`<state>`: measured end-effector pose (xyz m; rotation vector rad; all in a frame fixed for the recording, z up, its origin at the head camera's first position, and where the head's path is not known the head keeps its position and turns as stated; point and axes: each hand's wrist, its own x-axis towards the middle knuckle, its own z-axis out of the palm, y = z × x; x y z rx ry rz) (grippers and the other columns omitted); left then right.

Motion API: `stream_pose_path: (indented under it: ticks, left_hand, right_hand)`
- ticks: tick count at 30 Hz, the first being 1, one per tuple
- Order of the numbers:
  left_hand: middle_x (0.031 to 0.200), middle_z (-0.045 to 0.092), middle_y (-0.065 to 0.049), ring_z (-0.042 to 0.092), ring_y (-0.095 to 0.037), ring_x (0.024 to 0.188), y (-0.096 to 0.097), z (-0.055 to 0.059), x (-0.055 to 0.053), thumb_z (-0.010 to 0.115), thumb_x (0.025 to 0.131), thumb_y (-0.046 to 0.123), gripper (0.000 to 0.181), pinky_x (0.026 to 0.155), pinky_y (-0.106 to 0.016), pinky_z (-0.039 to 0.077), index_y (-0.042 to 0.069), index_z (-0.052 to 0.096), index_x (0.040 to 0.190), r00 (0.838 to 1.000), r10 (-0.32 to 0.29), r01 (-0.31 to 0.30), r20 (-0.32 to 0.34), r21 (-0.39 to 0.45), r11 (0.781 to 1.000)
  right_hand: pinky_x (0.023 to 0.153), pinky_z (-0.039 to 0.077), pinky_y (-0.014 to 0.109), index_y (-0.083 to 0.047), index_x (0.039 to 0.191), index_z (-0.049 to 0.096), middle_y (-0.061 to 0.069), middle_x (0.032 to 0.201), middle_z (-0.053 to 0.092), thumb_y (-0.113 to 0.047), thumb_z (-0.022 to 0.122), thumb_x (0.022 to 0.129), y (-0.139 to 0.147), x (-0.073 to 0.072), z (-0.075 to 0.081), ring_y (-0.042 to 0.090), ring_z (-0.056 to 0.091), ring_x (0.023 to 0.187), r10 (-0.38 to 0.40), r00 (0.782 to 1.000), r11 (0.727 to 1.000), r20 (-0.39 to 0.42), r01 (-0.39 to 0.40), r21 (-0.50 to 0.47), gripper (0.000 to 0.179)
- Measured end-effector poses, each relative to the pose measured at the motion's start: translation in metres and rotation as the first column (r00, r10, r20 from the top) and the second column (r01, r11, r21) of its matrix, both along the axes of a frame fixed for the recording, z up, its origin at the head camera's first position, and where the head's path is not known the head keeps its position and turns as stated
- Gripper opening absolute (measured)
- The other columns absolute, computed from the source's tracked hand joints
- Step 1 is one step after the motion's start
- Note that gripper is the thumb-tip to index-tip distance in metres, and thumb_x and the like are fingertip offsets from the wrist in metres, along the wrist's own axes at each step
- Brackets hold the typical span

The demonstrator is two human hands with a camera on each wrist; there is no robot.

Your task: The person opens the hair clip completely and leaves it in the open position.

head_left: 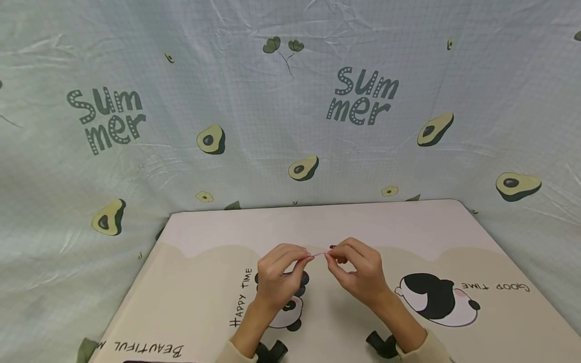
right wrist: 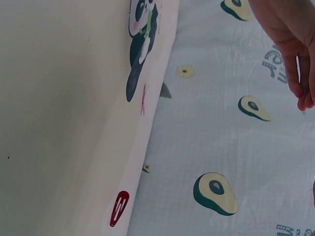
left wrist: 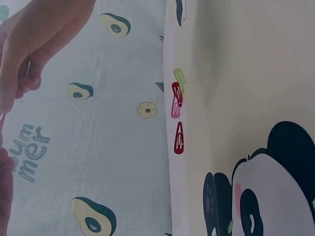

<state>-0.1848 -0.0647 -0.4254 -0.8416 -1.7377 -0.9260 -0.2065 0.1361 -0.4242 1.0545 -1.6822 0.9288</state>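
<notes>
Both hands are raised over the middle of the table and meet at a slim pink hair clip [head_left: 320, 253], seen nearly edge-on. The left hand [head_left: 280, 275] pinches one end between thumb and fingertips. At the other end, the thumb and fingers of the right hand [head_left: 358, 269] grip it. In the left wrist view the pink hair clip [left wrist: 2, 120] shows only at the image edge, between the right hand [left wrist: 42, 42] and the fingertips of the left hand [left wrist: 5, 187].
On the printed tabletop [head_left: 204, 297], near its far edge, lie a green clip [left wrist: 179, 77], a pink clip [left wrist: 175, 108] and two red clips [left wrist: 179, 139]. A thin pink thing [right wrist: 143, 101] lies farther left. Behind hangs an avocado-print curtain [head_left: 254, 101].
</notes>
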Motion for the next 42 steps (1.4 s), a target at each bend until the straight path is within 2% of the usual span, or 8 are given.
stream_pose_path:
  ticks: [10,16,21,25,31,37,42]
  left_hand:
    - [0.083,0.077,-0.006,0.074,-0.020,0.079,0.0013,-0.0018,-0.0003,0.085,0.074,-0.006,0.019,0.075,-0.027,0.063,0.004,0.078,0.087,1.000,0.026,-0.026,0.004,-0.007,1.000]
    - [0.082,0.077,-0.006,0.074,-0.020,0.078,0.0019,-0.0024,-0.0002,0.080,0.088,0.005,0.003,0.075,-0.027,0.063,0.004,0.078,0.087,1.000,0.022,-0.022,-0.010,-0.005,1.000]
    - [0.083,0.077,-0.006,0.074,-0.020,0.078,0.0020,-0.0023,-0.0001,0.077,0.092,0.009,0.007,0.075,-0.027,0.063,0.004,0.079,0.088,1.000,0.016,-0.016,-0.015,-0.007,1.000]
    - [0.083,0.077,-0.006,0.074,-0.020,0.078,0.0021,-0.0023,0.0003,0.080,0.087,0.004,0.002,0.075,-0.027,0.063,0.004,0.079,0.088,1.000,0.009,-0.010,-0.017,-0.009,1.000]
    - [0.083,0.077,-0.007,0.074,-0.021,0.078,0.0018,-0.0012,0.0015,0.086,0.073,-0.007,0.020,0.075,-0.027,0.063,0.003,0.079,0.088,1.000,0.012,-0.012,-0.016,0.000,1.000]
    - [0.083,0.077,-0.007,0.074,-0.021,0.077,0.0003,-0.0003,0.0009,0.086,0.072,-0.010,0.022,0.075,-0.027,0.062,0.004,0.079,0.087,1.000,0.012,-0.012,-0.002,0.024,1.000]
    - [0.083,0.077,-0.006,0.073,-0.020,0.078,-0.0001,0.0001,0.0009,0.086,0.072,-0.008,0.021,0.075,-0.026,0.062,0.004,0.079,0.088,1.000,0.008,-0.008,0.001,0.011,1.000]
  right_hand:
    - [0.060,0.056,0.017,-0.004,0.085,0.074,0.004,0.078,0.068,-0.017,0.068,0.098,0.0010,-0.0011,0.0000,0.011,0.061,0.062,0.017,0.999,1.000,-0.028,-0.017,0.001,0.020]
    - [0.060,0.055,0.017,-0.004,0.083,0.074,0.004,0.077,0.068,-0.018,0.068,0.098,0.0001,0.0001,0.0000,0.011,0.060,0.061,-0.003,0.999,1.000,-0.043,0.003,-0.005,0.021]
    - [0.058,0.055,0.018,-0.004,0.083,0.074,0.004,0.076,0.068,-0.018,0.068,0.098,-0.0004,0.0007,0.0000,0.011,0.060,0.061,-0.021,0.998,1.000,-0.062,0.020,-0.008,0.021]
    - [0.058,0.055,0.019,-0.005,0.082,0.075,0.005,0.077,0.069,-0.017,0.068,0.097,-0.0003,0.0008,0.0000,0.012,0.060,0.060,-0.027,0.997,1.000,-0.072,0.026,-0.012,0.020]
    - [0.056,0.055,0.019,-0.006,0.079,0.073,0.005,0.076,0.069,-0.017,0.067,0.096,-0.0012,0.0006,-0.0013,0.012,0.060,0.059,-0.033,0.996,0.999,-0.079,0.032,-0.015,0.021]
    - [0.055,0.054,0.021,-0.007,0.077,0.072,0.003,0.074,0.066,-0.018,0.065,0.097,-0.0042,0.0011,-0.0037,0.011,0.058,0.058,-0.055,0.995,0.998,-0.078,0.056,0.010,0.024]
    - [0.055,0.053,0.021,-0.006,0.078,0.071,0.003,0.073,0.066,-0.019,0.065,0.097,-0.0051,0.0021,-0.0047,0.011,0.058,0.058,-0.062,0.996,0.998,-0.058,0.062,-0.002,0.024]
